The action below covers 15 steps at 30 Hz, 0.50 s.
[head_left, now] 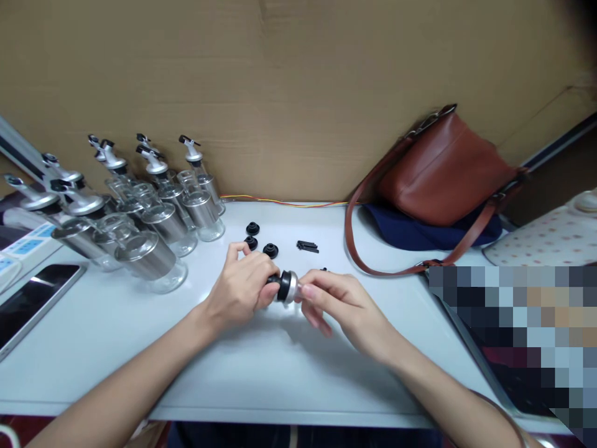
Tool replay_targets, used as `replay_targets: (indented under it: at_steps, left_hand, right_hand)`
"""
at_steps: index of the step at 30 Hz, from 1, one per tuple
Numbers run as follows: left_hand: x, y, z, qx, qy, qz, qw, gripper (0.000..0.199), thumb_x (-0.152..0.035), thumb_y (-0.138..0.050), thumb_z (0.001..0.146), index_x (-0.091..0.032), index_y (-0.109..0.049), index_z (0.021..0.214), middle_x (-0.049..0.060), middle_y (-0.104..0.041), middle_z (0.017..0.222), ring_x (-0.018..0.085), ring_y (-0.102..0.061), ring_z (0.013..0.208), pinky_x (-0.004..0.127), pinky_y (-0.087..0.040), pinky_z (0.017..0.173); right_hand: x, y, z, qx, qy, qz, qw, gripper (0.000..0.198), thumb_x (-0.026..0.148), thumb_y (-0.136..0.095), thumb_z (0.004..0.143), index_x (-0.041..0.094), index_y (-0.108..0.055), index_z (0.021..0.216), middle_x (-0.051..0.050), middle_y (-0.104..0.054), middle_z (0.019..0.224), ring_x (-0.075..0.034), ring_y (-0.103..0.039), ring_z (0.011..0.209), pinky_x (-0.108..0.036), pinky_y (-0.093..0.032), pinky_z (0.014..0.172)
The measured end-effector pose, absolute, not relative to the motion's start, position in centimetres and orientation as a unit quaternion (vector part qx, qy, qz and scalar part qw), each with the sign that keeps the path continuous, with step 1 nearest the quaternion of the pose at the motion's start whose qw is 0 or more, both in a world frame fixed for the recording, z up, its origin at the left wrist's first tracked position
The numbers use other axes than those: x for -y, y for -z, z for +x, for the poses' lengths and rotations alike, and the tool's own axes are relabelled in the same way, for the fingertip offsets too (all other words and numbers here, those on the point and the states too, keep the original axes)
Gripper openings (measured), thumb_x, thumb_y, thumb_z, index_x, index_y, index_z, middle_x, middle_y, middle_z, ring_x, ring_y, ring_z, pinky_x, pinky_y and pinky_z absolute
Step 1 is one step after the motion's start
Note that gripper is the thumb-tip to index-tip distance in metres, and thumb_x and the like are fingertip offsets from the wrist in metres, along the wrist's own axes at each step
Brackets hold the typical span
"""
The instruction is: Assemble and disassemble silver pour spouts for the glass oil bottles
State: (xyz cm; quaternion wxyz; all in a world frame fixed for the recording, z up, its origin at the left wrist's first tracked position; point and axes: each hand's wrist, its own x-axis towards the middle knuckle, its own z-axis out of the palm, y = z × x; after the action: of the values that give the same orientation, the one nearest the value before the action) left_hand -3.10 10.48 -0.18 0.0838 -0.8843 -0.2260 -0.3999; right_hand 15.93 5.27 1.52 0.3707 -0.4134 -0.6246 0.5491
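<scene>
Above the middle of the table I hold a bottle pourer (288, 287) sideways between both hands. My left hand (240, 280) is closed round its black stopper end. On the other side, the fingertips of my right hand (342, 302) pinch the silver spout end, with the lower fingers loosely curled. Just beyond my left hand lie three round black stoppers (270, 251), one partly hidden by my fingers. To their right is a small bundle of thin black pieces (308, 246). A little black part (323, 269) shows behind my right hand, mostly covered.
Several glass bottles with steel bands (149, 255) crowd the left, some topped with silver pourers (156, 163). A phone (35, 305) and a white power strip (28, 246) lie far left. At right, a brown leather bag (448, 168) rests on dark blue cloth (396, 233); cardboard (289, 106) stands behind.
</scene>
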Motion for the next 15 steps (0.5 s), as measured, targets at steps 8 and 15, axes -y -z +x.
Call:
replay_targets:
  at_steps: [8,15]
  left_hand:
    - [-10.7,0.4,-3.1,0.171,0.435,-0.874,0.136,0.033,-0.038,-0.019,0.102,-0.02,-0.046,0.099,0.004,-0.068,0.082,0.014,-0.061,0.071,0.033,-0.036,0.079]
    - [-12.5,1.4,-4.3,0.264,0.515,-0.802,0.149,0.02,-0.036,-0.034,0.099,-0.021,-0.043,0.109,0.007,-0.06,0.095,0.018,-0.056,0.085,0.033,-0.043,0.077]
  right_hand:
    - [-5.8,-0.9,16.3,0.376,-0.846,-0.266,0.268,0.035,0.042,-0.045,0.092,0.018,-0.049,0.067,0.007,-0.046,0.034,-0.005,-0.033,0.026,-0.02,-0.032,0.042]
    - [-6.2,-1.0,16.8,0.37,-0.83,-0.275,0.313,0.036,0.043,-0.045,0.094,0.019,-0.05,0.067,0.007,-0.049,0.04,-0.006,-0.037,0.031,-0.024,-0.041,0.056]
